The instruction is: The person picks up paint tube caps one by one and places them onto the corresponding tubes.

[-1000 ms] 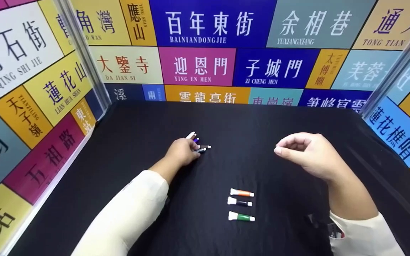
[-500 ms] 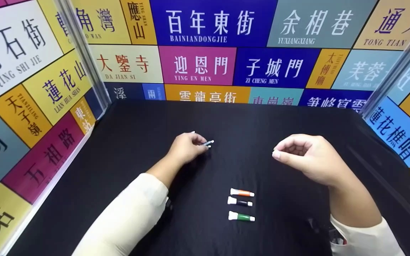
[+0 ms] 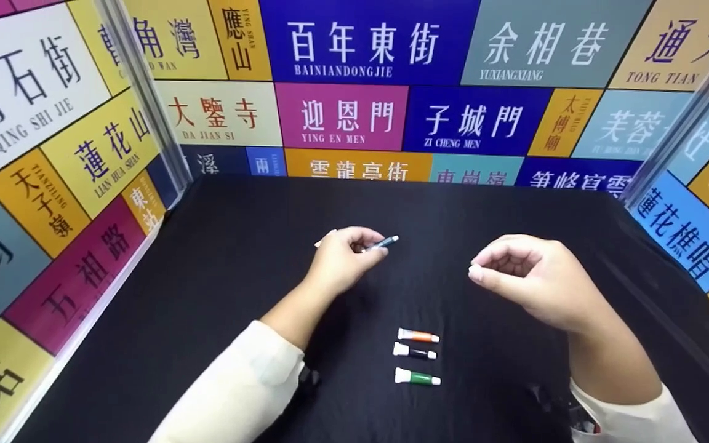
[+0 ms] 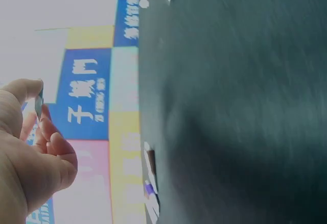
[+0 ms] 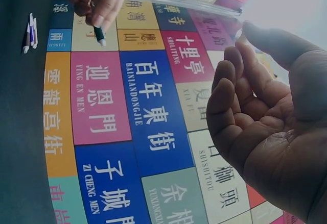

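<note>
Between thumb and fingers of my left hand (image 3: 342, 258) is a small dark teal paint tube (image 3: 382, 243) with a white end, held above the black cloth. The right wrist view shows the same tube (image 5: 100, 36) pointing down. Beyond this hand a few more tubes (image 5: 31, 32), one with purple, lie together; in the head view the hand mostly hides them. My right hand (image 3: 527, 274) hovers at the right with loosely curled fingers, thumb tip near the index fingertip. A small pale spot shows there, and no clear object is in the hand.
Orange (image 3: 419, 335), black (image 3: 415, 351) and green (image 3: 418, 376) paint tubes with white caps lie in a column on the black cloth (image 3: 484, 394), nearer the body. Panels with printed street names (image 3: 342, 117) enclose the back and sides.
My left hand has gathered up the dark teal tube from the group and moved to the right with it, turning its end outward. The right hand has barely shifted.
</note>
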`<action>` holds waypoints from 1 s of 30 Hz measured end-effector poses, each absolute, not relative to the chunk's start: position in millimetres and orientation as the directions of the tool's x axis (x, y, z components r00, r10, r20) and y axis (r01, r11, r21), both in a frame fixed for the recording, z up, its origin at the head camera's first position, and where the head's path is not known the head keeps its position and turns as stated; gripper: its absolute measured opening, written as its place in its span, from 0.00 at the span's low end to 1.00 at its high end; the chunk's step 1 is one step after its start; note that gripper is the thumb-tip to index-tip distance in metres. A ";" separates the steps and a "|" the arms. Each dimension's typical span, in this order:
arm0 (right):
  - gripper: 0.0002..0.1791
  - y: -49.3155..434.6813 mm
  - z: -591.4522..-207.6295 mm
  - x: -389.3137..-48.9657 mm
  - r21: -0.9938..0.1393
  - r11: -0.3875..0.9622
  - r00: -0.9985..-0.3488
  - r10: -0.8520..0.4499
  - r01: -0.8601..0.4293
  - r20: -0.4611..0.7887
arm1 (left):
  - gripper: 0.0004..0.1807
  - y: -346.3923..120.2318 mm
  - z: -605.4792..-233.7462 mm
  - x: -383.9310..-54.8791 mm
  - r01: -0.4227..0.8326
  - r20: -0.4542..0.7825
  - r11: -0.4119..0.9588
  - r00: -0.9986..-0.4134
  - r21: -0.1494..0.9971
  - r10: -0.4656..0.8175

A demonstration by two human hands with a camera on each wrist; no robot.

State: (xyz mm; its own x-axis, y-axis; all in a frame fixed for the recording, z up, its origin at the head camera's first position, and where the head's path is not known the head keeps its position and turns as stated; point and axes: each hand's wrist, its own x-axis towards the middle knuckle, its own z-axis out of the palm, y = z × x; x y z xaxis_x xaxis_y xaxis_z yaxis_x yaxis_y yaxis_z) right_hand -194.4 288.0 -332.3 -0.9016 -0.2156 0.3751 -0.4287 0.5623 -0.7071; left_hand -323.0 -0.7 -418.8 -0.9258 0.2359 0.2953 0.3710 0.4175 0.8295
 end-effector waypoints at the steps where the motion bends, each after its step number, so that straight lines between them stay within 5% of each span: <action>1: 0.06 286.6 -332.0 -193.7 -0.710 0.553 -0.898 -0.213 -0.435 0.384 | 0.07 1.4 -417.8 -320.3 0.376 0.303 0.393 -0.924 0.839 0.235; 30: 0.13 266.3 -345.4 -200.9 -0.624 0.559 -0.795 -0.112 -0.547 0.597 | 0.09 28.1 -393.3 -260.4 0.536 0.472 0.138 -0.818 0.833 0.329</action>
State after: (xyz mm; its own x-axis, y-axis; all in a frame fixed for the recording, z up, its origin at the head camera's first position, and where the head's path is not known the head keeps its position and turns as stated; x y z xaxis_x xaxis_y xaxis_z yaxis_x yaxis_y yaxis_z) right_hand -200.9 266.3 -345.4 -0.7947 -0.1115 0.5966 -0.5466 0.5589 -0.6236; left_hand -260.4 28.1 -393.3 -0.8178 0.3292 0.4721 0.5364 0.1384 0.8326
